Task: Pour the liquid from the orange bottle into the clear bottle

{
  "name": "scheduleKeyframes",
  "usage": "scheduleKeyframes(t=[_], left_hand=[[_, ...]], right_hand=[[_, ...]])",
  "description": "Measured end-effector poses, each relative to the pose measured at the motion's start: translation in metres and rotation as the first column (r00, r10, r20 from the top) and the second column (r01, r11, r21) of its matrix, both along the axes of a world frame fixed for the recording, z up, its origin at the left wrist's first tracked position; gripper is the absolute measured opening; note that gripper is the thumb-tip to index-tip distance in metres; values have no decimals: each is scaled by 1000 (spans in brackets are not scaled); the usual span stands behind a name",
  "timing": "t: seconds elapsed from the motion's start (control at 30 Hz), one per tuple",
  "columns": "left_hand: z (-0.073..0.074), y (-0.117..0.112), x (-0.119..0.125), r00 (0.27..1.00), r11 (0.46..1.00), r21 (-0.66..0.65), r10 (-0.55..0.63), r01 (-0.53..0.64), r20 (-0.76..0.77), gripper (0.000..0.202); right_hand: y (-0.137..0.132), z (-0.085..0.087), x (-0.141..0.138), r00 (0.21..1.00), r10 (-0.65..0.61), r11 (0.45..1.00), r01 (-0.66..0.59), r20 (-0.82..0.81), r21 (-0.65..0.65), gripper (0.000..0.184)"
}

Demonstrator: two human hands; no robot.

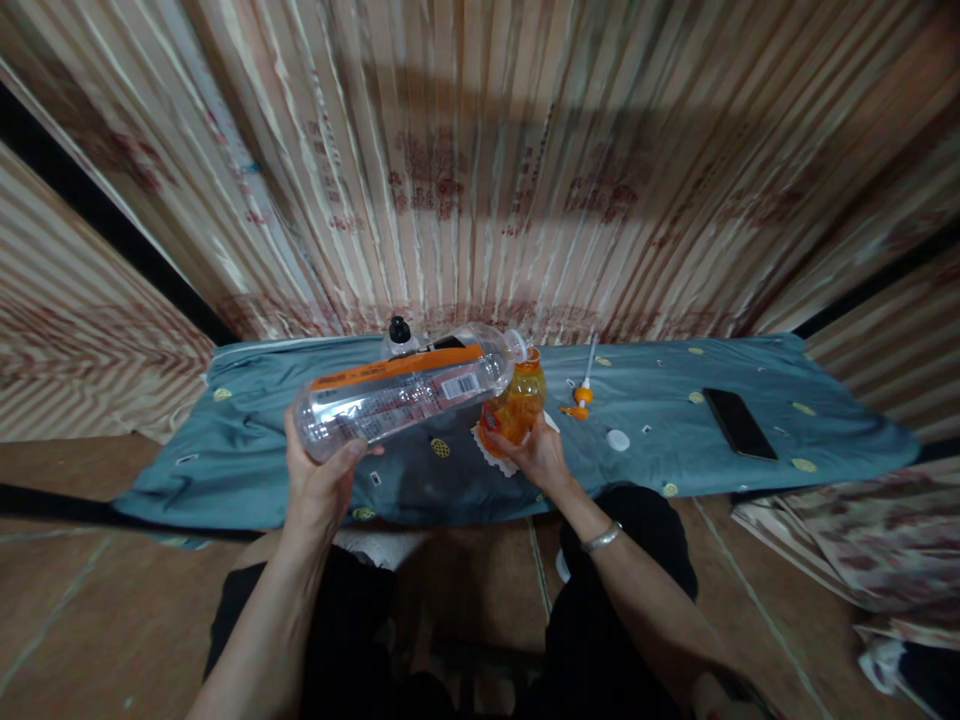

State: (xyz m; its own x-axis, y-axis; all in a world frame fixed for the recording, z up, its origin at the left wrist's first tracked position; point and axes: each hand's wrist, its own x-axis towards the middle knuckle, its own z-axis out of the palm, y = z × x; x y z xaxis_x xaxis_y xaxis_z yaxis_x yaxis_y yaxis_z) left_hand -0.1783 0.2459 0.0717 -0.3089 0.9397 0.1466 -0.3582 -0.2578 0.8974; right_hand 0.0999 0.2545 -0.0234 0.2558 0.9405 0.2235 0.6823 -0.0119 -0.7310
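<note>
My left hand [321, 480] grips the base end of a large clear plastic bottle [405, 390] with an orange label strip. The bottle lies tilted over, its uncapped neck pointing right at the mouth of a smaller orange translucent bottle [527, 385]. My right hand [541, 452] is wrapped round that orange bottle, which stands nearly upright over a white scalloped paper [495, 458]. Whether the two mouths touch, I cannot tell. An orange pump head [582, 398] with a clear tube lies to the right, near a round white cap [618, 440].
A long bench [247, 430] covered with teal patterned cloth runs across in front of me. At the back stands a bottle with a black top [400, 330], partly hidden. A black phone [739, 423] lies at the right. Striped curtains [480, 180] hang behind, and dark poles flank the bench.
</note>
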Motion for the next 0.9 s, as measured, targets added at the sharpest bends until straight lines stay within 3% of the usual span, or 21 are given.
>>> scheduleKeyframes(t=[0.9], left_hand=[[0, 2, 1, 1000, 1000, 0, 6, -6, -4, 96]], right_hand=[[0, 0, 0, 1000, -2, 1000, 2, 10, -9, 82]])
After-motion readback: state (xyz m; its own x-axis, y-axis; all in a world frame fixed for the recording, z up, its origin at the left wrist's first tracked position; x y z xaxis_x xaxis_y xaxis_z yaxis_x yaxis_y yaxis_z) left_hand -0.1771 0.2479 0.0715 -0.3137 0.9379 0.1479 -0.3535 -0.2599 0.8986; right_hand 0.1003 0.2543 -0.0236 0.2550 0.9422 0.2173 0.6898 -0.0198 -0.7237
